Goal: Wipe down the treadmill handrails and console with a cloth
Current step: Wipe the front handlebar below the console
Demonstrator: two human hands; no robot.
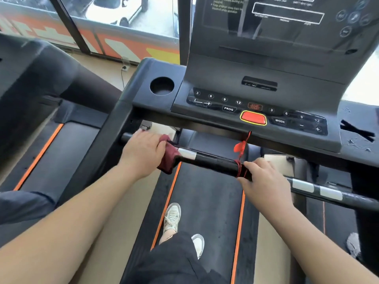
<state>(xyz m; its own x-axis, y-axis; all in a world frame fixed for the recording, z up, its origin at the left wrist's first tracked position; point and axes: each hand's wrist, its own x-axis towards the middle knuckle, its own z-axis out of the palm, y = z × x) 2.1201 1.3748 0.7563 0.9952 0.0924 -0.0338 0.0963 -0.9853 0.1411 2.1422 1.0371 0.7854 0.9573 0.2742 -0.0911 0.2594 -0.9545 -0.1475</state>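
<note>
Head view: cloth on the front handrail, both hands on the bar

Head camera looks down over the treadmill's console (256, 78) and the black handrail (213, 162) that crosses in front of it. The left hand (143, 152) is curled over the left end of the handrail, gripping a dark red cloth (169, 158) against the bar. The cloth bunches out from under the palm on the side nearer the silver sensor band (187, 153). The right hand (264, 177) grips the same handrail further right, fingers wrapped round it just beside a red cord (241, 169) wound on the bar. The cord runs up to a red stop button (253, 118) on the console. A round cup holder (162, 86) sits at the console's left. Below the arms, a pale shoe (172, 218) stands on the belt (207, 201).
</note>
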